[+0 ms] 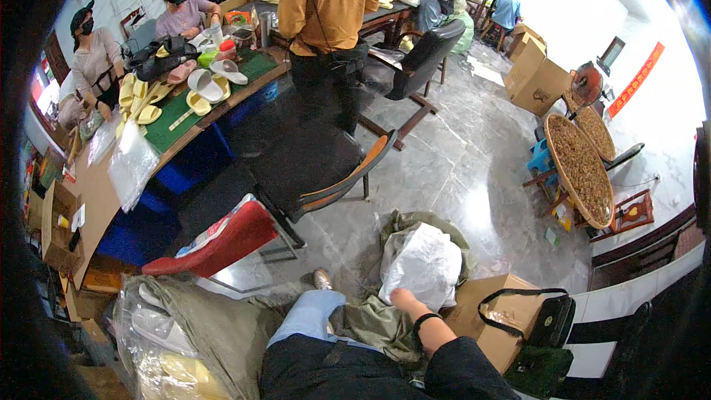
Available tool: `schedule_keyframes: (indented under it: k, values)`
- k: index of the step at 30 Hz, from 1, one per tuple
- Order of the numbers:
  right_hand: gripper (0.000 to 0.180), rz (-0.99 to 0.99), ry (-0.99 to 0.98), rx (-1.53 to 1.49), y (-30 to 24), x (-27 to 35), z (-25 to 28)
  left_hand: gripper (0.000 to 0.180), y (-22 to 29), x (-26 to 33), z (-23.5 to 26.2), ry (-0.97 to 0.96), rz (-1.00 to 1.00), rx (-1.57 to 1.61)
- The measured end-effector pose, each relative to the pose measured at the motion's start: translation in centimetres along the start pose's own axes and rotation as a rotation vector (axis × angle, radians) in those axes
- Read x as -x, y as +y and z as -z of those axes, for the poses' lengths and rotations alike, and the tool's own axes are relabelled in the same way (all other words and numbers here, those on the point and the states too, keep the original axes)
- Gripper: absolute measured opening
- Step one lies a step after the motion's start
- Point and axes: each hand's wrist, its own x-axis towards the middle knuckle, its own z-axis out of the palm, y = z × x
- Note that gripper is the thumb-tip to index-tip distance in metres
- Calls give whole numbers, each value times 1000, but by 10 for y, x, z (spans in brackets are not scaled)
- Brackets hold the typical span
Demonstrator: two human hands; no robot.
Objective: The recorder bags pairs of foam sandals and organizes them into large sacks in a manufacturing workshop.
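Observation:
My right hand (405,300), with a black band on its wrist, reaches down to a white plastic bag (422,259). Its fingers look closed on the bag's near edge; the fingertips are small and partly hidden. The bag bulges from an olive-green sack (465,241) standing on the floor. Loose olive cloth (381,322) lies between my leg and that hand. My left hand is out of the picture. To my left, another olive sack (222,322) lies beside clear plastic bags (159,330) with pale and yellow slippers inside.
A cardboard box (474,330) with a black bag (552,320) stands at right. Red (222,241) and black (318,170) chairs stand ahead. Several people work around a long table (178,150) with slippers (204,87). Large round trays (578,167) and a fan (585,83) are far right.

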Motion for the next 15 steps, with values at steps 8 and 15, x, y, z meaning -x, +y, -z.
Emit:
schedule_keyframes:
  k: [8,15]
  values:
    - [25,-88,266,-428,-32,-29,148,36,197,-47,-10,-3,-28,75]
    - [23,-472,314,-374,89,7,160,41,134,53,-4,-65,399,88]
